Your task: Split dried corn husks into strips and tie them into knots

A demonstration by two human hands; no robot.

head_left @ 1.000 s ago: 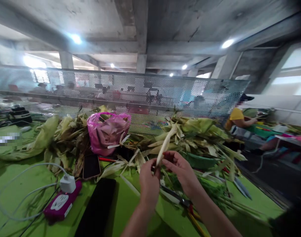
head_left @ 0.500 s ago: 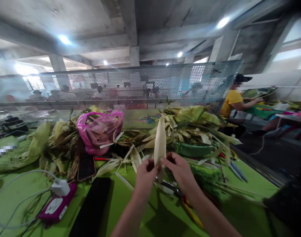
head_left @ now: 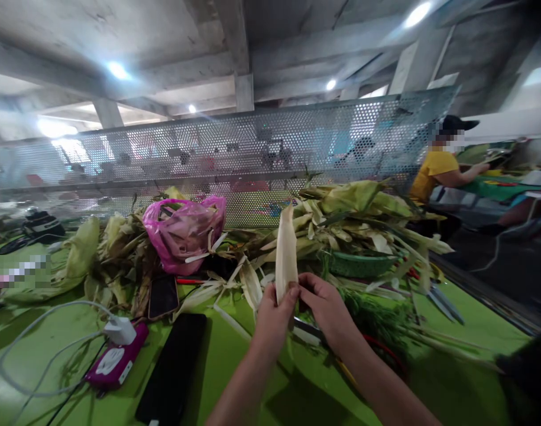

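Note:
A pale dried corn husk (head_left: 287,254) stands upright in front of me, its pointed tip at the top. My left hand (head_left: 274,310) is closed on its lower end, the thumb across the front. At the husk's lower right edge, the bent fingers of my right hand (head_left: 318,299) pinch together; the exact contact is partly hidden. Below the hands, scissors (head_left: 308,332) lie on the green table, partly covered by my right forearm. Bundled green thread-like strands (head_left: 376,319) rest just right of my right hand.
Husks (head_left: 354,207) are heaped behind, around a green basket (head_left: 361,264). A pink plastic bag (head_left: 184,234), a phone (head_left: 162,296), a black slab (head_left: 175,367) and a purple power strip (head_left: 119,358) with cables lie left. Another person in yellow (head_left: 434,171) sits at right beyond a perforated partition (head_left: 235,160).
My left thumb has come onto the front of the husk, while my right thumb has shifted off its front to the edge. The whole view has turned slightly left.

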